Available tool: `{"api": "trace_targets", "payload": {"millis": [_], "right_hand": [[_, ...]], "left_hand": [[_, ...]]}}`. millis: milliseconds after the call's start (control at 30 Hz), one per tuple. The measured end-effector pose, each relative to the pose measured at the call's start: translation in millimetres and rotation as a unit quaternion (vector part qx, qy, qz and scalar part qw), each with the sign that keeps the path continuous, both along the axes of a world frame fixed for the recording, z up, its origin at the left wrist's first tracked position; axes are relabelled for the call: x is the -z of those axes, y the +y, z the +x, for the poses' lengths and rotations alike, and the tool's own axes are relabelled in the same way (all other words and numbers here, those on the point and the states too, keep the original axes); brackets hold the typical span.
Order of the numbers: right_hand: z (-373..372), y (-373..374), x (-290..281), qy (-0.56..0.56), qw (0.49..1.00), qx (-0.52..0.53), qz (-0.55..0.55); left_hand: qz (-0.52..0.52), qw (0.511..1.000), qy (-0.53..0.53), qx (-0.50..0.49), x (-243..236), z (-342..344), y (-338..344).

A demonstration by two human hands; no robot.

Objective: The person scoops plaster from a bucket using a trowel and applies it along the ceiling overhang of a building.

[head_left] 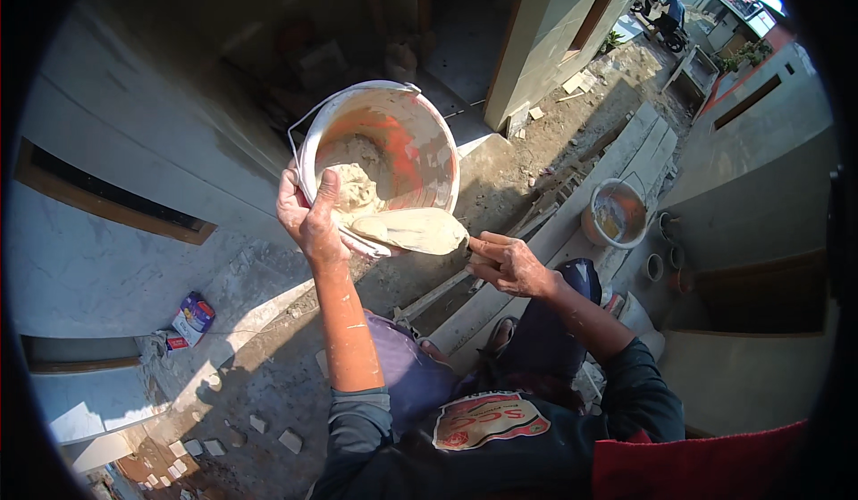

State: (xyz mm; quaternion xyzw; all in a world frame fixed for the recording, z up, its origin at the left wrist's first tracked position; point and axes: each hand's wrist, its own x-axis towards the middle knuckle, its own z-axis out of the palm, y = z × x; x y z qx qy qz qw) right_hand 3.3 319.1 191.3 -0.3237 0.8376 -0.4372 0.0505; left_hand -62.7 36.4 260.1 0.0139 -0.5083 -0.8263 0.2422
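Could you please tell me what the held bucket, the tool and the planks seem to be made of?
Bucket: probably plastic, judging by its smooth, thick white rim. Tool: unclear, as matte, pale paste coats it. Planks: apparently unfinished wood, being long, flat, pale boards.

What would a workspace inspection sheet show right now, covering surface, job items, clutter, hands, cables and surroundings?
Surface: pale planks beside rough, sunlit and shaded ground.
Job items: tilted bucket with wet paste inside; trowel, blade coated, at the near rim; second bucket on the planks.
Clutter: pale chunks and a purple pack at left.
Hands: left hand grips the bucket's rim; right hand holds the trowel.
Cables: nothing seen.
Surroundings: walls both sides; person at a motorbike, far off.
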Motion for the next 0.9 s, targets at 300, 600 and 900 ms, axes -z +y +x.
{"api": "trace_targets", "payload": {"millis": [300, 600, 900], "right_hand": [[-60.4, 84.0, -184.5, 0.291, 0.931, 0.193, 0.107], [-20.6, 104.4, -434.3, 0.505, 0.788, 0.339, 0.095], [15.8, 69.5, -593.0, 0.646, 0.629, 0.391, 0.185]], "left_hand": [[0.187, 0.979, -0.075, -0.008, 87.1, 17.7, -7.6], [0.173, 0.980, -0.098, 0.008, 185.2, -22.5, 29.8], [0.151, 0.982, -0.112, 0.023, 227.6, -48.8, 53.8]]}}
